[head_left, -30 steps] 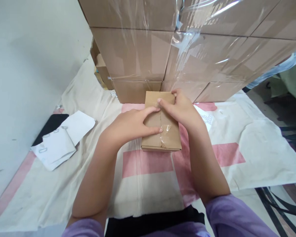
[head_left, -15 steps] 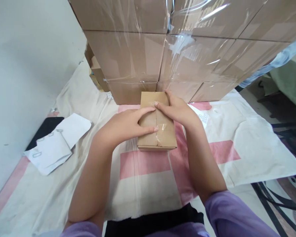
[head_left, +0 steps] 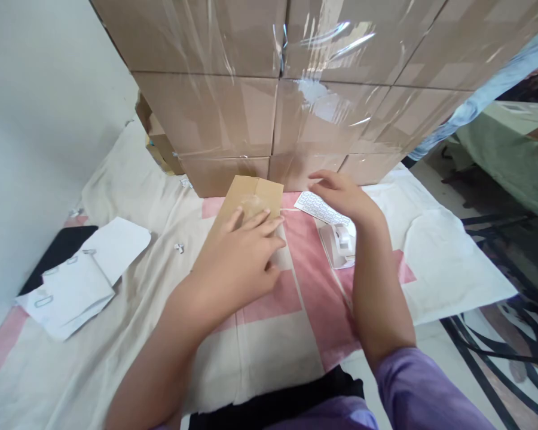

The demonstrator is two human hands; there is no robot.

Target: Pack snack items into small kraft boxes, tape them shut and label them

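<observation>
A small brown cardboard box (head_left: 251, 196) lies on the cloth-covered surface, tilted to one side. My left hand (head_left: 240, 263) rests over its near part with fingers spread, hiding much of it. To the right, my right hand (head_left: 341, 194) hovers with its fingers apart and nothing in them. Beneath and beside that hand are a sheet of printed labels (head_left: 316, 207) and a tape dispenser (head_left: 341, 243) with a clear roll, partly behind my right forearm.
Large cartons wrapped in clear film (head_left: 224, 113) stand stacked along the back. White papers (head_left: 85, 283) lie over a black item (head_left: 58, 254) at the left. A small open carton (head_left: 161, 143) sits behind, by the wall. Black straps (head_left: 497, 346) are on the floor at right.
My right hand has left the box and moved right, above the labels. The box has turned, and my left hand now lies flat over it. The tape dispenser has come into view.
</observation>
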